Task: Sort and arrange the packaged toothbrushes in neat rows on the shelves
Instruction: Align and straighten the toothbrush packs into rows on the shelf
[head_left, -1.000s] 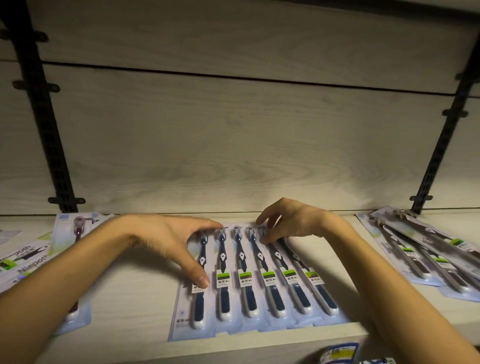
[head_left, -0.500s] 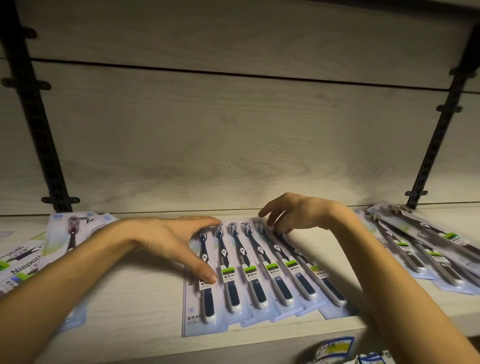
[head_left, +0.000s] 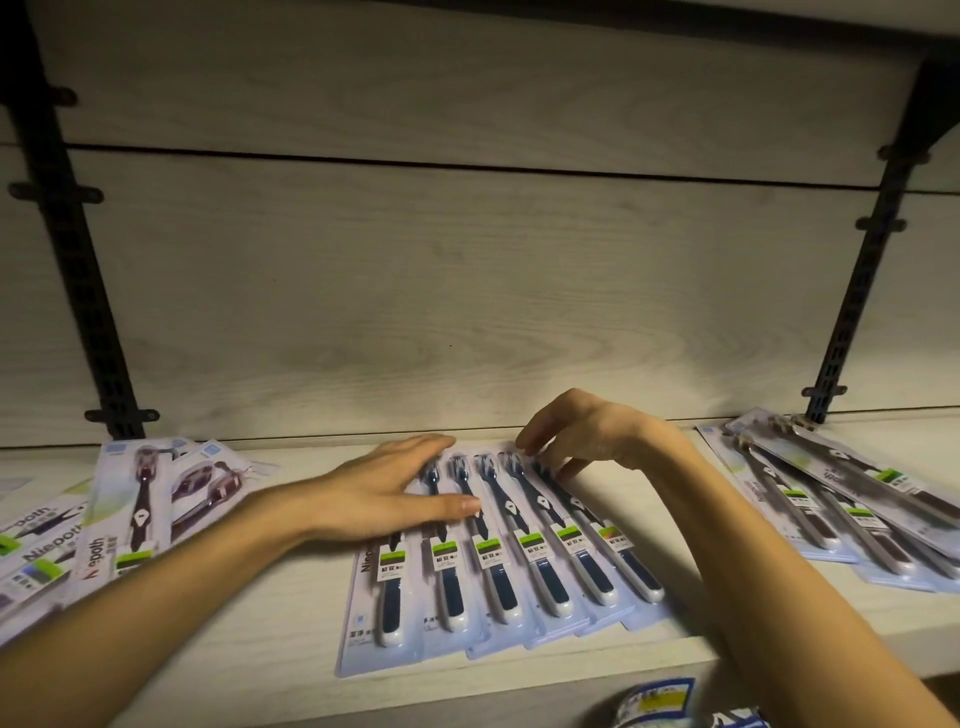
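The left hand (head_left: 384, 493) is lying flat on the row of toothbrush packs (head_left: 509, 561) on the shelf (head_left: 249, 649). The right hand (head_left: 587, 436) is touching their tops with bent fingers.

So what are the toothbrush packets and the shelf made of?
The toothbrush packets look like printed card under clear, shiny plastic, since light glints off them. The shelf looks like pale matte wood or wood-look board, because grain lines run across it.
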